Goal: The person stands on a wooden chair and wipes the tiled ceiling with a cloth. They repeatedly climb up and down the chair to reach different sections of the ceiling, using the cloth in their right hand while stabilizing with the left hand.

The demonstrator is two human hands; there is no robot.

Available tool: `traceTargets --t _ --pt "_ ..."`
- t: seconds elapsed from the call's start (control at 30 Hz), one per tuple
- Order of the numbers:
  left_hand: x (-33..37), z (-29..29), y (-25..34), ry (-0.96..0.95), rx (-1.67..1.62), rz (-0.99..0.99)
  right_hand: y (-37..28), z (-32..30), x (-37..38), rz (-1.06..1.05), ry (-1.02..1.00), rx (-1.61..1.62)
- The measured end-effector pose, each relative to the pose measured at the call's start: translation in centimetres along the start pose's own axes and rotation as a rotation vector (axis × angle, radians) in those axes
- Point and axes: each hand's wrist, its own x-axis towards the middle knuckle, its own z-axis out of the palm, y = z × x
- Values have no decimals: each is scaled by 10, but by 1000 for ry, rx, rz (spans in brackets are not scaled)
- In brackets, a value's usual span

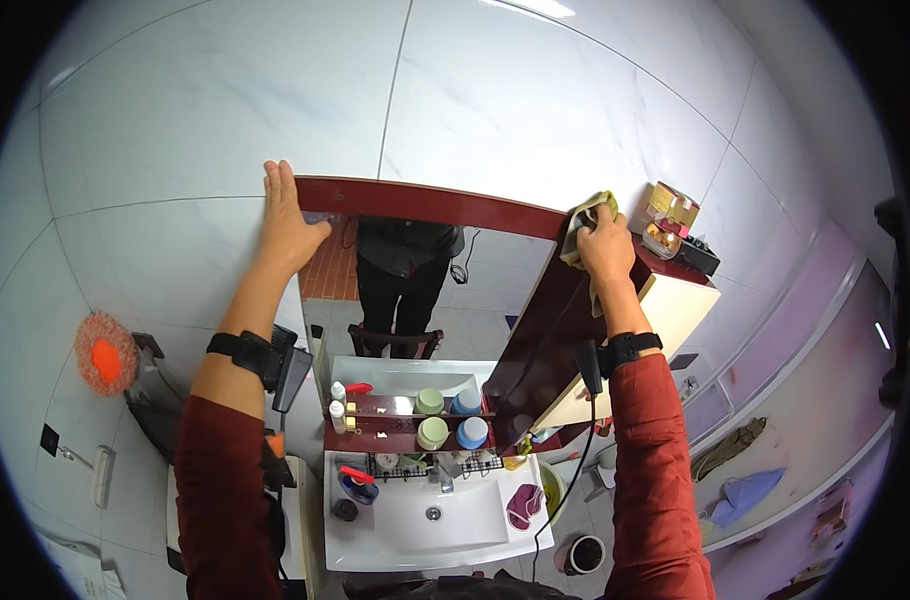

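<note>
A mirror [500, 290] with a dark red frame [425, 202] hangs on the wall in front of me. Against the frame's upper left corner rests my left hand [288, 235], fingers stretched up past the edge and thumb apart. My right hand [607, 250] grips a crumpled yellow-green and grey cloth [578, 218] at the frame's upper right corner, beside the side cabinet [675, 310]. The cloth hangs partly over the red wood. My palm hides some of it.
On the cabinet top sit a gold box [672, 207] and a black box [697, 257]. Below the mirror, a red shelf [385, 432] carries a green jar [433, 433], a blue jar [473, 433] and small white bottles. Beneath is a white sink [405, 525] with a maroon cloth [524, 506].
</note>
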Motion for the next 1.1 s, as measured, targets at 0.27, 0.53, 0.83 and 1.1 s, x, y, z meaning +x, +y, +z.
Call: traceTargets --t 0.27,0.53,0.83,1.1 --pt "-4 -5 4 -10 -85 -12 -120 -10 -24 -178 -54 184" --pt "-63 -48 -12 -271 -718 -105 -320 2 -61 -517 -143 437" --pt "-230 -95 -21 -246 -890 -390 -327 -3 -61 -613 -276 496" --pt "-265 -126 50 -204 -1280 -449 -258 -50 -177 -613 -546 1075"
